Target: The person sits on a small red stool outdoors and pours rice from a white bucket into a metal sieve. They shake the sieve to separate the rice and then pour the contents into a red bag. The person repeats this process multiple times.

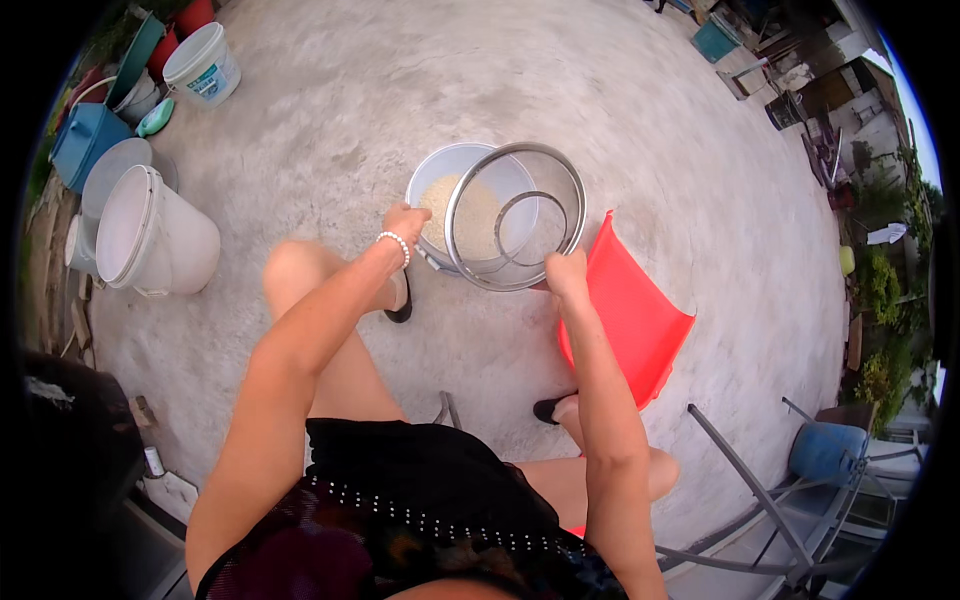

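A round metal sieve [514, 151] is tilted above a white plastic bucket [466, 152], covering part of its mouth. My right hand [568, 274] grips the sieve's near right rim. Through the sieve a smaller metal ring [531, 196] shows. Pale grains [442, 214], perhaps rice, lie inside the bucket on the floor. My left hand [406, 223], below a white bead bracelet [397, 244], is curled over the bucket's left rim. Beside my right forearm is a red plastic scoop-shaped tray [637, 315], partly hidden by that arm.
Concrete floor [337, 97] surrounds the bucket. On the left stand a large white bucket [172, 232], a blue container [94, 146] and a labelled white bucket [202, 64]. A metal frame [750, 476] and a blue drum [825, 454] are at lower right. Plants edge the right side.
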`<state>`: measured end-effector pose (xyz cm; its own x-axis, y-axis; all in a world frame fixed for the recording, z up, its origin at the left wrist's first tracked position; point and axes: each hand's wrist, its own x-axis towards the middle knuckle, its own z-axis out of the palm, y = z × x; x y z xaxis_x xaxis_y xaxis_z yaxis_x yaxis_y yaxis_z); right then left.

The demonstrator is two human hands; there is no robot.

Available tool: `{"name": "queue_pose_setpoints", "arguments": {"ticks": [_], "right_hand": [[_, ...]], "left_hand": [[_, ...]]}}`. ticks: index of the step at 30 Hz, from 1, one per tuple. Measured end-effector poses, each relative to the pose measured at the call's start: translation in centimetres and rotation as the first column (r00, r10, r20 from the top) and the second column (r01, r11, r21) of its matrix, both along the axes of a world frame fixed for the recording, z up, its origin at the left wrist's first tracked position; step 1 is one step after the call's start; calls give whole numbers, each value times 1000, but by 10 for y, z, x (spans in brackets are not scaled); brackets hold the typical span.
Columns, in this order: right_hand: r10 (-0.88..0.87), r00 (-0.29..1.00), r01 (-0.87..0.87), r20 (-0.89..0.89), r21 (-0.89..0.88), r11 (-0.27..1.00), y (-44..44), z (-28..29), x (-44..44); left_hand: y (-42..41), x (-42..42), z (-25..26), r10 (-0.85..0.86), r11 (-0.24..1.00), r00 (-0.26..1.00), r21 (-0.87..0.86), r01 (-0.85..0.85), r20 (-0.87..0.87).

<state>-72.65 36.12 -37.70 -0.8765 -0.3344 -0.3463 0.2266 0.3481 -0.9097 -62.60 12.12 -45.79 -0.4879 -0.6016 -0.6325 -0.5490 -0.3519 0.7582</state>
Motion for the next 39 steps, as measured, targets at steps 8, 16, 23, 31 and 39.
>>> {"name": "queue_pose_setpoints", "arguments": {"ticks": [8, 16, 23, 31, 39], "right_hand": [[83, 995, -40, -50, 572, 819, -105, -7, -46], [221, 958, -16, -180, 741, 671, -132, -80, -63], [194, 970, -7, -147, 779, 627, -139, -47, -47], [173, 973, 4, -151, 765, 644, -63, -59, -62], [83, 919, 167, -385, 571, 803, -29, -68, -33]], "left_hand": [[-48, -33, -97, 31, 971, 991, -238, 0, 128], [-24, -33, -74, -22, 892, 972, -435, 124, 232], [-10, -37, -42, -48, 867, 981, -480, 135, 190], [52, -40, -18, -140, 783, 989, -607, 135, 40], [38, -52, -25, -188, 760, 976, -614, 214, 108]]}}
